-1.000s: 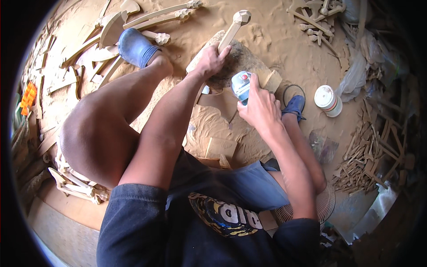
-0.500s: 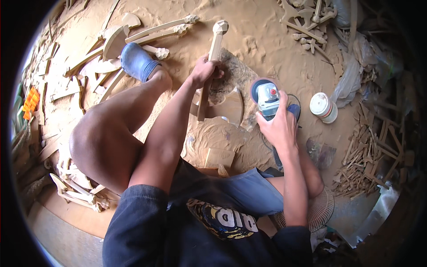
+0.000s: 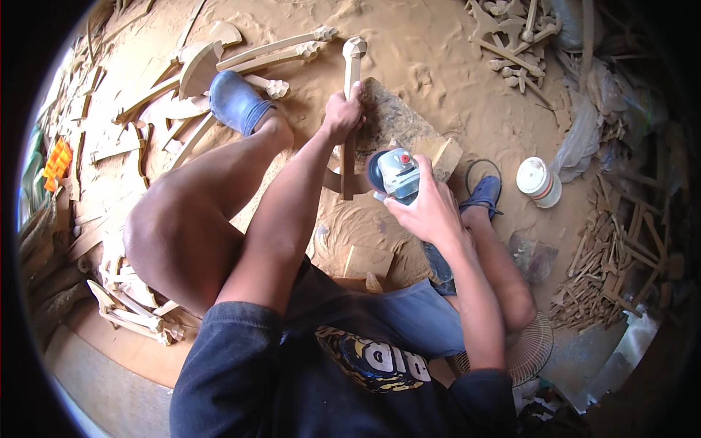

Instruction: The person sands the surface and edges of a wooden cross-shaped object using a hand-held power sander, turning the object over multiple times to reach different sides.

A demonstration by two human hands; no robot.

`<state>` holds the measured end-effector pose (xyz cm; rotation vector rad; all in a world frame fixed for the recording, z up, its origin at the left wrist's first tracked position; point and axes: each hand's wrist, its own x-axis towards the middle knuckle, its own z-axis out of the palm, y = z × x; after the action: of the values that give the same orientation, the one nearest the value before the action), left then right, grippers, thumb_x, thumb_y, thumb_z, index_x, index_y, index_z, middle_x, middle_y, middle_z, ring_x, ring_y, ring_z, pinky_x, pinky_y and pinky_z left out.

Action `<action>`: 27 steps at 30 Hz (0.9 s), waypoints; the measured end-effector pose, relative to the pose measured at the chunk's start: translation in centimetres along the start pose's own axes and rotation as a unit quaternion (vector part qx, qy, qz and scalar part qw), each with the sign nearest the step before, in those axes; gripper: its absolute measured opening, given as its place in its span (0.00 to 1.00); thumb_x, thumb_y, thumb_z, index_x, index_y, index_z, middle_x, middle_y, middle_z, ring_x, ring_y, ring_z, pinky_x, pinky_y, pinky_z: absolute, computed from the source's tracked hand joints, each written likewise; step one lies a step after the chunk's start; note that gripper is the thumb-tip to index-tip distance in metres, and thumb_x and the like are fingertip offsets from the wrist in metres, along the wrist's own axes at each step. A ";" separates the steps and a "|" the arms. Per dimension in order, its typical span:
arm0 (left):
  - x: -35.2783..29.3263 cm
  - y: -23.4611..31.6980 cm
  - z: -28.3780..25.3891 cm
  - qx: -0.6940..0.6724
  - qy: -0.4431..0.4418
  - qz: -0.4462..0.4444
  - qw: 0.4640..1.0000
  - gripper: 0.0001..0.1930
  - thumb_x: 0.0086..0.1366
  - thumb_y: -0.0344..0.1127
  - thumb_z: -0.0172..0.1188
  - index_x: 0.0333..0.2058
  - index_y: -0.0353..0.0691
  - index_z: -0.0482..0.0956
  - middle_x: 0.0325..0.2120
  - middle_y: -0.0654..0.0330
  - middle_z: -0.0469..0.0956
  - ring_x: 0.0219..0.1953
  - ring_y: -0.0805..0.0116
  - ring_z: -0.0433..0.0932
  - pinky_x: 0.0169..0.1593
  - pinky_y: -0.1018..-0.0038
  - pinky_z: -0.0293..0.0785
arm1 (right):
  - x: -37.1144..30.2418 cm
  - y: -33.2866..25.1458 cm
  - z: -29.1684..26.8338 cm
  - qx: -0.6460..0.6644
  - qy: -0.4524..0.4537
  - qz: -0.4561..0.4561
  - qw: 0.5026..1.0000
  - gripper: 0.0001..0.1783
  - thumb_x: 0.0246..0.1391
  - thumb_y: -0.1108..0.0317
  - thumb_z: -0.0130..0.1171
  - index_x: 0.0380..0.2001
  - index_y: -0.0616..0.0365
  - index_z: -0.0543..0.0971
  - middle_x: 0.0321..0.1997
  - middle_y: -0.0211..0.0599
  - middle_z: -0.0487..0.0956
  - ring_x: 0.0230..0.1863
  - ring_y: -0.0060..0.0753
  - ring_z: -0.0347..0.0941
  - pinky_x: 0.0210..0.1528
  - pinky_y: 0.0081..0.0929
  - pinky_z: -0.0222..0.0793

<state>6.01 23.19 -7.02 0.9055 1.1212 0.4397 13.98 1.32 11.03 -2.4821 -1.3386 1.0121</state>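
My left hand (image 3: pixel 343 117) is wrapped round a pale carved wooden piece (image 3: pixel 353 67), a straight bar with a faceted knob at its far end. The bar's near end crosses a curved wooden part; whether the two are joined I cannot tell. My right hand (image 3: pixel 429 209) grips an angle grinder (image 3: pixel 401 175) by its body. Its round dark disc (image 3: pixel 377 172) points left, close beside the bar's lower part; contact cannot be made out. Under and beyond the bar lies a flat, worn slab (image 3: pixel 398 113) on the dusty ground.
Several carved wooden pieces (image 3: pixel 270 47) lie at the far left, around my blue clog (image 3: pixel 237 102). A white tub (image 3: pixel 537 181) stands at right, near plastic bags (image 3: pixel 577 150). More carved pieces (image 3: pixel 511 44) and a heap of thin sticks (image 3: pixel 591 270) lie at the right.
My right hand has brought the grinder leftward and slightly nearer me, up beside the wooden piece. My left hand keeps its hold. The whole view has shifted a little.
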 end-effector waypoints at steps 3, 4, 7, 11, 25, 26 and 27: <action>-0.1 0.3 0.2 0.010 0.011 0.003 1.000 0.25 0.79 0.59 0.57 0.35 0.41 0.73 0.21 0.65 0.73 0.18 0.74 0.74 0.21 0.73 0.72 | 0.6 -0.2 0.5 0.001 -0.010 -0.007 1.000 0.51 0.54 0.53 0.73 0.74 0.56 0.57 0.44 0.73 0.84 0.49 0.79 0.81 0.55 0.64 0.76; -0.2 0.3 0.2 0.013 0.014 0.007 1.000 0.25 0.80 0.59 0.56 0.35 0.41 0.74 0.21 0.65 0.73 0.18 0.74 0.74 0.21 0.73 0.72 | 0.7 -0.2 0.7 0.001 -0.010 -0.016 1.000 0.52 0.53 0.53 0.74 0.74 0.57 0.57 0.45 0.73 0.84 0.49 0.79 0.81 0.55 0.64 0.76; -0.4 0.3 0.2 0.028 0.026 0.008 0.999 0.26 0.79 0.59 0.56 0.35 0.39 0.74 0.21 0.64 0.73 0.18 0.73 0.74 0.21 0.72 0.72 | 0.9 -0.3 0.8 0.011 -0.013 -0.019 1.000 0.52 0.53 0.53 0.74 0.73 0.58 0.57 0.45 0.73 0.84 0.50 0.78 0.81 0.55 0.63 0.76; -0.3 0.3 0.0 0.029 0.024 0.014 0.999 0.26 0.79 0.60 0.56 0.36 0.39 0.75 0.21 0.64 0.74 0.18 0.73 0.74 0.22 0.71 0.73 | 1.3 -0.4 0.9 0.007 -0.015 -0.030 0.999 0.52 0.54 0.53 0.74 0.73 0.59 0.57 0.45 0.73 0.84 0.49 0.78 0.82 0.55 0.63 0.77; -0.2 0.3 0.2 0.045 0.027 0.017 0.998 0.28 0.79 0.61 0.56 0.37 0.38 0.77 0.22 0.63 0.74 0.18 0.72 0.75 0.23 0.70 0.74 | 1.9 -2.1 0.3 -0.043 -0.074 -0.007 0.996 0.49 0.55 0.57 0.72 0.71 0.66 0.57 0.45 0.75 0.84 0.51 0.75 0.83 0.57 0.63 0.78; -0.2 0.3 0.2 0.045 0.026 0.015 0.999 0.28 0.79 0.61 0.56 0.37 0.38 0.77 0.22 0.63 0.74 0.18 0.72 0.75 0.23 0.70 0.74 | 1.9 -2.4 0.1 -0.044 -0.075 -0.005 0.996 0.49 0.55 0.57 0.72 0.71 0.66 0.57 0.45 0.75 0.84 0.51 0.75 0.83 0.57 0.63 0.78; -0.1 0.3 0.2 0.040 0.030 0.016 0.999 0.28 0.79 0.60 0.57 0.35 0.36 0.77 0.20 0.63 0.74 0.17 0.71 0.75 0.23 0.70 0.74 | 1.9 -2.9 -0.2 -0.056 -0.079 0.006 0.995 0.47 0.55 0.58 0.72 0.69 0.66 0.59 0.45 0.75 0.84 0.51 0.74 0.83 0.57 0.62 0.79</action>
<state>6.14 23.24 -6.65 0.9865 1.1880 0.4524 12.85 4.56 11.40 -2.5374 -1.4658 1.1913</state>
